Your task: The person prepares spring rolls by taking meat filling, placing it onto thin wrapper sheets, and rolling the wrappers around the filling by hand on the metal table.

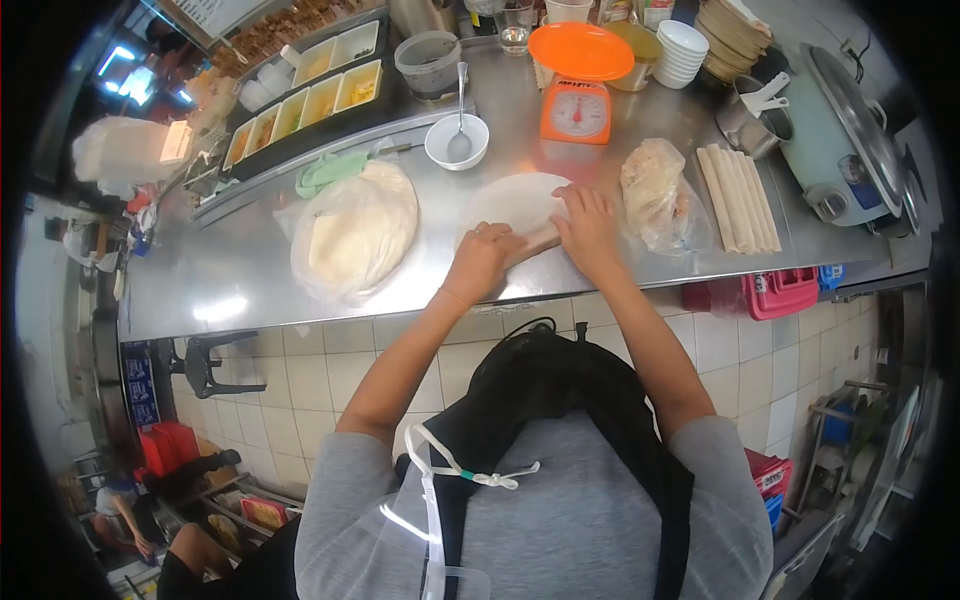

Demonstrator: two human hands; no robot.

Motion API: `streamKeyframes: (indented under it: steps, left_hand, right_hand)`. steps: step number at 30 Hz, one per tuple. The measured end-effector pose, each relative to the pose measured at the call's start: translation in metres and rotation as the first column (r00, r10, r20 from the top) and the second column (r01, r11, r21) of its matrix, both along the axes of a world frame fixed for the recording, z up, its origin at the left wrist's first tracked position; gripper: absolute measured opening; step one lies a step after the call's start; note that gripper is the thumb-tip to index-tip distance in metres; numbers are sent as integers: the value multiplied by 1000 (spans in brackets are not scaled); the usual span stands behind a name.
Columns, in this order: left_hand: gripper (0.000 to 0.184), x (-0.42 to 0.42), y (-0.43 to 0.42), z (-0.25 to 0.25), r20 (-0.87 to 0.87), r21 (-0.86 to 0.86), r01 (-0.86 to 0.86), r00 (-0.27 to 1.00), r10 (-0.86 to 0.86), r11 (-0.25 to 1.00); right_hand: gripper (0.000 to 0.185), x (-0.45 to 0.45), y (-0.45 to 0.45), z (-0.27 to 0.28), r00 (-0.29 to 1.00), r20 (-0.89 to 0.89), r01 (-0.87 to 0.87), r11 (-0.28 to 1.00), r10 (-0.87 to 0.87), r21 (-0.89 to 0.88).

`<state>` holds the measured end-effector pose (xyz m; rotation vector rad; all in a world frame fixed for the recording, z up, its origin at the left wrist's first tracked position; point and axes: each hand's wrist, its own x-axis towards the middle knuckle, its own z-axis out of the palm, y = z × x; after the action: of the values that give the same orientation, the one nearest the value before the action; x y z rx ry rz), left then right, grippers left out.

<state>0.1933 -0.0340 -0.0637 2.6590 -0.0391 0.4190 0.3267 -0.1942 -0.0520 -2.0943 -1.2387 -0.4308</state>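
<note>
A thin, round, pale wrapper point(515, 195) lies on the steel counter, its near edge folded into a roll point(537, 240). My left hand point(487, 260) is closed on the roll's left end, fingers curled over it. At the right end, my right hand point(588, 230) grips the wrapper's edge between thumb and fingers. What is inside the roll is hidden. Left of my hands sits a stack of round wrappers point(365, 230) in clear plastic. On the right are a plastic bag of pale food point(655, 195) and several long white rolls point(738, 200) side by side.
Behind the wrapper stand a white bowl point(440, 150) with a spoon point(460, 110) and an orange scale point(576, 112) bearing an orange plate point(580, 50). Ingredient trays point(310, 105) line the back left. A large cooker point(835, 150) stands at right. The counter's front edge runs below my wrists.
</note>
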Motion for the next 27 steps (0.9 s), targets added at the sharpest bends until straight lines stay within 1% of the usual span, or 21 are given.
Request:
streamKeyframes:
  steps: [1, 3, 4, 5, 6, 7, 8, 9, 10, 11, 12, 13, 14, 15, 16, 19, 21, 22, 24, 26, 27]
  left_hand:
    - [30, 5, 7, 6, -47, -54, 4, 999, -7, 999]
    - [29, 13, 17, 7, -57, -95, 0, 998, -6, 995]
    - [27, 16, 21, 5, -67, -139, 0, 998, -9, 990]
    - [27, 20, 26, 3, -66, -141, -5, 998, -4, 990]
    - [24, 25, 30, 0, -130, -297, -64, 991, 26, 953]
    - [23, 27, 34, -5, -194, -439, -128, 980, 45, 889]
    - [23, 28, 35, -10, -190, -437, -129, 981, 49, 890]
    - [22, 31, 36, -14, -133, -433, -78, 991, 22, 898]
    - [22, 33, 41, -21, -74, -419, -35, 997, 5, 907]
    - [24, 38, 45, -50, -32, -374, 18, 999, -32, 927]
    - [25, 42, 50, -70, 7, -305, 49, 999, -50, 951]
    - [30, 37, 42, -54, -43, -375, -78, 997, 66, 924]
    - [30, 36, 45, -48, -22, -353, -38, 999, 32, 935]
    - [28, 33, 46, -35, -42, -412, -35, 999, 20, 910]
    - [28, 34, 51, -39, 7, -434, 3, 1000, 0, 901]
    - [29, 36, 49, -34, 16, -487, 3, 1000, 6, 874]
    - [28, 35, 44, -33, -67, -486, -52, 998, 22, 872]
    - [28, 33, 43, -32, -70, -490, -49, 997, 16, 870]
    - [24, 29, 41, -29, -22, -533, -17, 1000, 6, 846]
    - [19, 35, 45, -56, 25, -522, 47, 999, -39, 852]
    - [14, 35, 45, -55, 40, -467, 63, 998, -50, 882]
  right_hand:
    - [25, -2, 2, 1, 999, -33, 11, 1000, -11, 17]
    - [22, -6, 5, -3, 998, -65, 13, 999, -11, 34]
    - [22, -10, 4, -11, 979, -115, -166, 986, 168, 29]
    - [23, -12, 4, -18, 926, -166, -339, 940, 339, 33]
    - [23, -14, 5, -26, 925, -167, -342, 939, 342, 31]
    - [24, -16, 9, -27, 928, -154, -348, 937, 338, -41]
    - [25, -17, 13, -27, 931, -137, -353, 929, 338, -112]
    - [25, -16, 13, -25, 929, -130, -361, 926, 347, -109]
    - [25, -16, 11, -21, 940, -162, -333, 909, 300, -248]
    - [25, -17, 18, -15, 947, -176, -317, 873, 269, -371]
    - [26, -21, 19, -11, 950, -181, -305, 887, 256, -347]
    - [28, -23, 18, -10, 947, -179, -311, 898, 266, -312]
    - [33, -24, 21, -6, 925, -165, -366, 918, 342, -151]
    - [31, -22, 23, -7, 917, -166, -387, 911, 363, -145]
    - [28, -19, 21, -20, 936, -141, -346, 915, 323, -205]
    - [25, -17, 23, -7, 923, -151, -376, 915, 355, -147]
    - [25, -18, 21, -7, 917, -182, -384, 908, 354, -168]
    - [25, -19, 21, -7, 919, -187, -379, 909, 348, -172]
    - [29, -17, 20, -8, 931, -175, -356, 902, 321, -245]
    - [31, -19, 23, -10, 931, -171, -361, 882, 322, -302]
    - [32, -19, 23, -13, 936, -151, -349, 888, 316, -299]
